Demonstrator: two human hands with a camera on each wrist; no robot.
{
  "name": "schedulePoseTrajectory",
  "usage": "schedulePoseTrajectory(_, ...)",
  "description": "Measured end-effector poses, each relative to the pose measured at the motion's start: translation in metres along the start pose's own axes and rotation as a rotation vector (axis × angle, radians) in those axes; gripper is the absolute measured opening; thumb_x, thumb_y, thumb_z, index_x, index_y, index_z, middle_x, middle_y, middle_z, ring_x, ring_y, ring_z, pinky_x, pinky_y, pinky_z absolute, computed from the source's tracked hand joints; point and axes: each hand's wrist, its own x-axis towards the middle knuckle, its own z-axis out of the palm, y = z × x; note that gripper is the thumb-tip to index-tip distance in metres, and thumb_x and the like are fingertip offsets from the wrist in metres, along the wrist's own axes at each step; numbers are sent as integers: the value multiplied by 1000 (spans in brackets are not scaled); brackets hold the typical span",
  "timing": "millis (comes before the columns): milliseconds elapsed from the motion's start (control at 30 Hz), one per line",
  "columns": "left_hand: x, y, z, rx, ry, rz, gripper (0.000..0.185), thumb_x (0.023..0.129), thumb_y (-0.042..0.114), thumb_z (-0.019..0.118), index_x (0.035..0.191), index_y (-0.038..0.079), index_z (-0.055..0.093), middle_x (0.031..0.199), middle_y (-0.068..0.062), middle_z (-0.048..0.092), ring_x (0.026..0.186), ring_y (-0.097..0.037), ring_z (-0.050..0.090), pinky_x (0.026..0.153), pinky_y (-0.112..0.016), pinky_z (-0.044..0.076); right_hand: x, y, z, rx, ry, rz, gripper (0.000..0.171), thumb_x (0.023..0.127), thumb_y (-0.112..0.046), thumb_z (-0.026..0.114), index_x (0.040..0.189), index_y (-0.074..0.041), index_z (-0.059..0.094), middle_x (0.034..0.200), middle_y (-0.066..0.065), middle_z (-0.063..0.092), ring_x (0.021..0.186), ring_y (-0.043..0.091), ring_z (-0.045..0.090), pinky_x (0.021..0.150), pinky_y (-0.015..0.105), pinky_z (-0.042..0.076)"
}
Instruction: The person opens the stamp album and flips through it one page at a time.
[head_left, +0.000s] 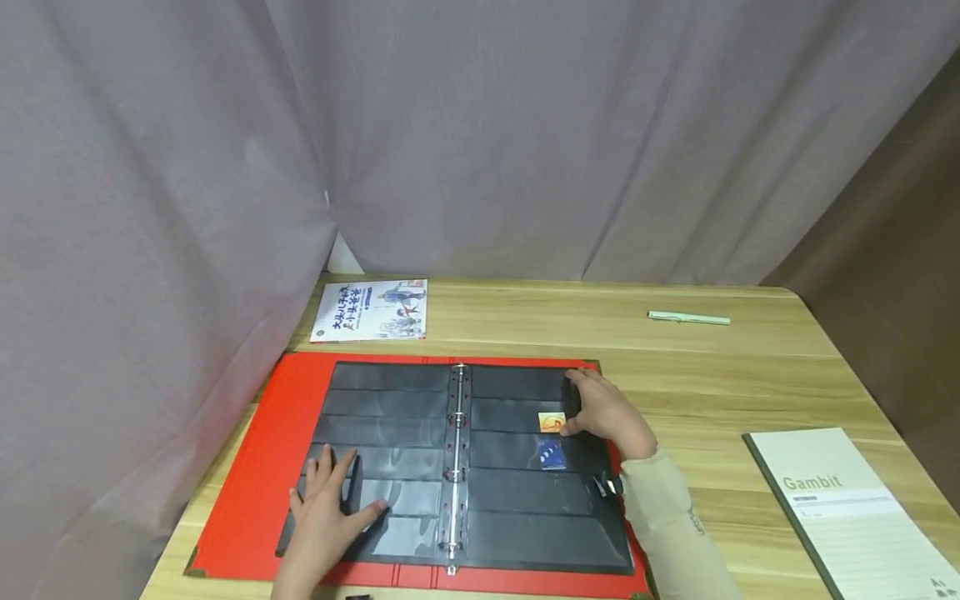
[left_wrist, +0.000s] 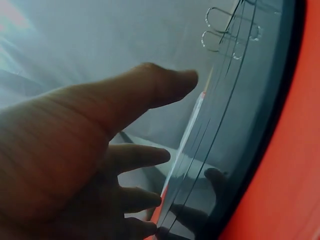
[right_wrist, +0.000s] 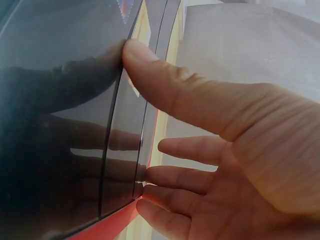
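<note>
A red ring binder [head_left: 251,458] lies open with black pocket pages, the right page [head_left: 525,537] and the left page [head_left: 390,377], joined by metal rings [head_left: 456,446]. Two small stamps sit in right-page pockets: an orange and yellow one [head_left: 551,422] and, just below it, a blue one [head_left: 552,455]. My right hand [head_left: 607,412] touches the page's right side, its thumb tip beside the orange stamp and its other fingers extended near the outer edge. My left hand [head_left: 322,512] rests spread on the left page, holding nothing.
A white booklet [head_left: 371,310] with Chinese characters lies behind the binder. Toward the back right is a pale green pen [head_left: 688,318], and a Gambit notepad [head_left: 855,508] lies at the right. Grey curtains [head_left: 480,150] hang behind the wooden table [head_left: 697,375].
</note>
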Motion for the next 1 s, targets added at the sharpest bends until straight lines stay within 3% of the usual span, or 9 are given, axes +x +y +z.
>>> schedulePoseTrajectory(300, 3, 5, 11, 77, -45, -37, 97, 62, 47, 80, 140, 5, 39, 147, -32, 10, 131, -54, 2, 93, -74, -3, -2, -1, -1, 20, 18, 42, 101, 54, -18, 90, 137, 4, 37, 132, 24, 47, 116, 39, 45, 94, 53, 38)
schedulePoseTrajectory(867, 5, 6, 12, 65, -59, -64, 98, 61, 45, 82, 139, 4, 39, 147, -31, 10, 131, -55, 1, 91, -75, -5, -3, -4, -2, -39, 32, 15, 98, 53, -22, 90, 133, 7, 42, 116, 24, 57, 91, 28, 55, 85, 47, 47)
schedulePoseTrajectory(1000, 5, 5, 13, 68, -64, -68, 98, 60, 46, 82, 138, 3, 40, 147, -32, 11, 130, -55, 1, 91, -75, -4, -4, -5, -2, -35, 30, 36, 101, 53, -22, 90, 135, 6, 39, 120, 24, 55, 97, 31, 55, 88, 48, 45)
